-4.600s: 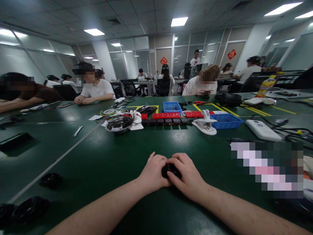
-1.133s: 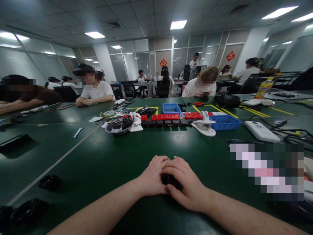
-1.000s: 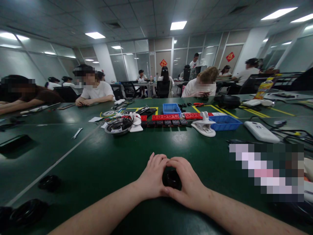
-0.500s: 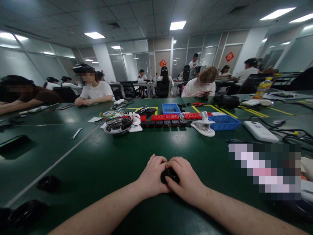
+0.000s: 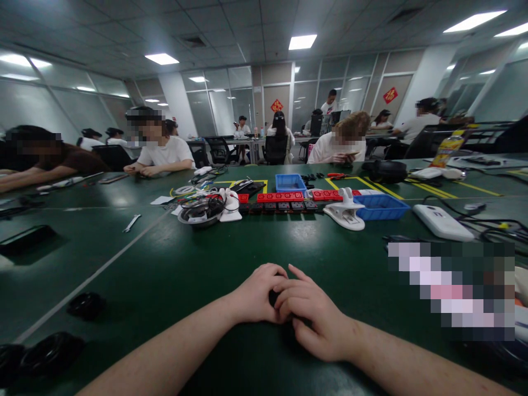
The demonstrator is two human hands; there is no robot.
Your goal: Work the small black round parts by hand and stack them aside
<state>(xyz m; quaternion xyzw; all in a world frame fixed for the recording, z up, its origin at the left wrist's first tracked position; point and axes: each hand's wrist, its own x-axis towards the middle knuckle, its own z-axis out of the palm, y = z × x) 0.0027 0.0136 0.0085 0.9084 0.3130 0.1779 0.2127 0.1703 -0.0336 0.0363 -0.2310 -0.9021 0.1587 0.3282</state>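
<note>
A black, glossy, rounded thing [image 5: 273,297] sits in my left hand [image 5: 259,291], whose fingers are wrapped round it just above the green table. Most of it is hidden by my hands, so I cannot make out its kind. My right hand [image 5: 313,313] lies against the left, its fingertips over the right side of the black thing. Its index finger is lifted and its thumb stands apart, lower down. To the left on the table rest several similar black, shiny ring-like things, one [image 5: 86,305] by itself and another [image 5: 51,355] nearer the edge.
Ahead stand a metal bowl [image 5: 193,223] with cables, red and black socket strips [image 5: 280,196], a white clip stand [image 5: 344,214] and a blue tray [image 5: 383,209]. A wrench [image 5: 132,223] lies left. At right are a white device [image 5: 443,223] and cables. Several people sit beyond.
My right hand has loosened and turned on the black thing, its thumb coming off and its index finger lifting. Less of the black thing shows. My left hand stays round it.
</note>
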